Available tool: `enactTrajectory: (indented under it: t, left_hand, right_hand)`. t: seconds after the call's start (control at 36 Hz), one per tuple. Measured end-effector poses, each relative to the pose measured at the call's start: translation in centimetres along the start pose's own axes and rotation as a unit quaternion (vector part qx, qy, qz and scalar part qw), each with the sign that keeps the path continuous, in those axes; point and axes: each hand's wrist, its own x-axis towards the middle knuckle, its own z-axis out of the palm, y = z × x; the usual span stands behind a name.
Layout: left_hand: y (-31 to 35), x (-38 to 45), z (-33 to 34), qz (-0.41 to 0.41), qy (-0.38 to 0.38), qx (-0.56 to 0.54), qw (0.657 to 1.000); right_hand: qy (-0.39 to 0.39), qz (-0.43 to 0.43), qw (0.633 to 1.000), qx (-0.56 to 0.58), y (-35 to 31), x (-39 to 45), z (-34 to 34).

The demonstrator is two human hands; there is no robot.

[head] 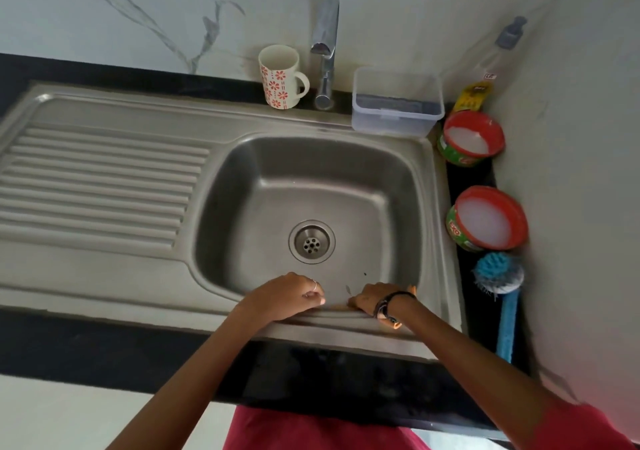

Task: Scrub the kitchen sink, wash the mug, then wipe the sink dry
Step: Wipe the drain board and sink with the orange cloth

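Standing at 12 o'clock behind the sink (429, 186), rigid, breakable, slick-glazed mug (279, 77): grasp by its 3 o'clock handle; left hand (287, 295) and right hand (375, 299) loosely curled, apparently empty, on near rim.

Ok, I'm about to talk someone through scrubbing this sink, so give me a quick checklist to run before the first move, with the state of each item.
1. Basin free of dishes: ok, only the drain shows in it.
2. Mug out of the way: ok, upright on the back ledge left of the tap.
3. Brush within reach: ok, lying on the counter right of the sink.
4. Soap available: ok, two open tubs stand on the right.
5. Hands free: cannot tell; left hand and right hand rest curled at the front rim.
6. Water running: not ok, no stream from the tap.
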Motion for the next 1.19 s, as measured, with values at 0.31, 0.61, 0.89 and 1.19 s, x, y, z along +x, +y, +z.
enactTrajectory:
  t: [0.31, 0.61, 0.89, 1.19]
  left_hand:
    - [1.9, 2.9, 0.8, -0.012, -0.035, -0.026, 0.999]
    - [3.9, 6.3, 1.4, -0.013, -0.092, -0.032, 0.995]
    - [5.5, 9.8, 1.6, -0.002, -0.158, 0.012, 0.987]
    - [5.8, 10.6, 0.8, 0.030, -0.210, -0.083, 0.974]
  right_hand:
    - [-0.053, 0.002, 0.997, -0.060, 1.4, 2.4, -1.0]
    - [0.030, -0.027, 0.952, -0.302, 3.4, 2.9, -2.4]
    - [0.007, -0.005, 0.942, -0.335, 4.1, 3.7, -3.7]
    - [0.081, -0.009, 0.932, -0.353, 6.1, 9.1, -12.0]
